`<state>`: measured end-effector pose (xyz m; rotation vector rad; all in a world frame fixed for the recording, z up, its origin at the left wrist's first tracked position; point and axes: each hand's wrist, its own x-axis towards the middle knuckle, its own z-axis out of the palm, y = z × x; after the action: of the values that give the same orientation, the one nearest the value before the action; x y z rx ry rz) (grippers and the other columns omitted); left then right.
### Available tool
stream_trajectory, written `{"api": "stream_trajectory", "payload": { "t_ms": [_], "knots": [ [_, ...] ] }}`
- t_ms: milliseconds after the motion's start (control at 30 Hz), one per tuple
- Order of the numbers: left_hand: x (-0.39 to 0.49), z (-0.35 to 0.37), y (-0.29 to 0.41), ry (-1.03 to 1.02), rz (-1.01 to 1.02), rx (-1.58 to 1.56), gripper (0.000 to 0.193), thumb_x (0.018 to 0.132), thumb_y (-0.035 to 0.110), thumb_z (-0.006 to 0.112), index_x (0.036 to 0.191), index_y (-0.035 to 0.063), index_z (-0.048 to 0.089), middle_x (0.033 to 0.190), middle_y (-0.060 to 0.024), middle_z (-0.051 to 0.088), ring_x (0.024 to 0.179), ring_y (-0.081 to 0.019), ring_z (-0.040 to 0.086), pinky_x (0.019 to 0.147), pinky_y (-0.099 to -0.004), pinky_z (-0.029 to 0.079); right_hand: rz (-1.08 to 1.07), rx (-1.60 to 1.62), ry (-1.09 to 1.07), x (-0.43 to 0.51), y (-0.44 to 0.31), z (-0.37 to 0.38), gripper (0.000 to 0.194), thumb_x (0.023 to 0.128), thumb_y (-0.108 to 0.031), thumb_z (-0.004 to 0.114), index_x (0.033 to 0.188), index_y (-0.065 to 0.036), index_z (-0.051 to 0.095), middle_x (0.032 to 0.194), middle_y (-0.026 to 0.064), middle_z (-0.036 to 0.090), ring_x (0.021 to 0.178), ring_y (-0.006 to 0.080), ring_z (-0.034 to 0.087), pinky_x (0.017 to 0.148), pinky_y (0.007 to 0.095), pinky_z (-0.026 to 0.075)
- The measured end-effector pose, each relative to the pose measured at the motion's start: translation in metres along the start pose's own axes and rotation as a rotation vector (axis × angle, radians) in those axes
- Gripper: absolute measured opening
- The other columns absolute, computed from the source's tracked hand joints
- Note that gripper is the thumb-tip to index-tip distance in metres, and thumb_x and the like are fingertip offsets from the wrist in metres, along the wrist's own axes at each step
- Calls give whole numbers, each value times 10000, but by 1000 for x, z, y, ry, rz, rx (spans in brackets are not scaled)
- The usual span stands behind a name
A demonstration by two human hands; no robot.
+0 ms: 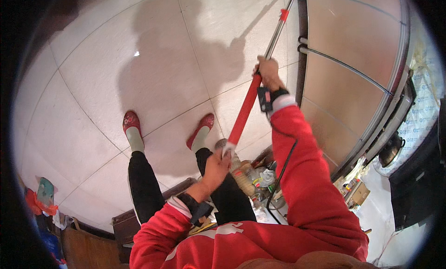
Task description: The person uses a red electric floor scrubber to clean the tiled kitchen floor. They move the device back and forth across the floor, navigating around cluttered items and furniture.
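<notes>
A long pole (245, 110) with a red grip and a metal shaft (277, 35) slants from my waist to the top right of the view. My left hand (215, 169) is closed around its pale near end. Farther up, my right hand (267, 69) wraps the pole where the red grip meets the metal. A red collar (284, 15) sits higher on the shaft. The pole's far end is cut off by the top edge of the picture, so its head cannot be made out. Both wrists wear dark straps.
Cabinet doors (348, 60) with bar handles line the right side. A black pan (391, 150) stands on the counter above. Behind my right foot lie a ribbed hose (240, 175) and plastic bags (267, 176). My red shoes (131, 121) stand on pale floor tiles (97, 94).
</notes>
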<state>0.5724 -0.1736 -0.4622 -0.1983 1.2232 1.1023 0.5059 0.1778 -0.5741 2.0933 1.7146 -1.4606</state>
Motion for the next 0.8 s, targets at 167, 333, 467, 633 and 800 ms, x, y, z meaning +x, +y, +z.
{"api": "stream_trajectory", "payload": {
  "t_ms": [167, 333, 467, 633, 800],
  "knots": [
    [-90, 28, -23, -231, -444, -67, 309, 950, 302, 529, 926, -3, 576, 665, -72, 616, 516, -145, 560, 488, -310, 457, 78, -145, 29, -100, 82, -46, 249, 919, -238, 600, 840, -43, 466, 560, 63, 513, 412, 186, 521, 367, 348, 466],
    [-104, 26, -37, -410, -583, 238, 430, 938, 405, 537, 908, -17, 615, 647, -93, 650, 541, -182, 622, 508, -357, 489, 258, -91, 37, -128, 134, -64, 236, 924, -199, 551, 784, -19, 492, 567, 95, 529, 432, 224, 553, 407, 412, 504],
    [-41, 18, -20, -145, -120, 187, 414, 986, 382, 477, 895, 5, 624, 608, -110, 629, 492, -191, 598, 475, -351, 465, 175, -214, -116, -33, 83, -73, 329, 935, -207, 475, 683, -4, 535, 587, 119, 584, 540, 228, 627, 542, 380, 540],
    [3, 1, -5, 14, -60, 168, 416, 976, 385, 502, 873, -3, 612, 607, -105, 620, 505, -200, 589, 508, -362, 474, 339, 17, -82, 11, 54, -48, 161, 870, -131, 529, 755, -24, 493, 632, 105, 562, 536, 237, 578, 532, 374, 533],
    [-83, 33, -34, -395, -354, 165, 482, 941, 471, 513, 890, 3, 618, 655, -103, 665, 523, -212, 628, 519, -362, 499, 275, 67, -24, -96, 108, -91, 228, 885, -187, 549, 720, -42, 490, 564, 80, 507, 459, 217, 519, 462, 398, 492]
  ]
}}
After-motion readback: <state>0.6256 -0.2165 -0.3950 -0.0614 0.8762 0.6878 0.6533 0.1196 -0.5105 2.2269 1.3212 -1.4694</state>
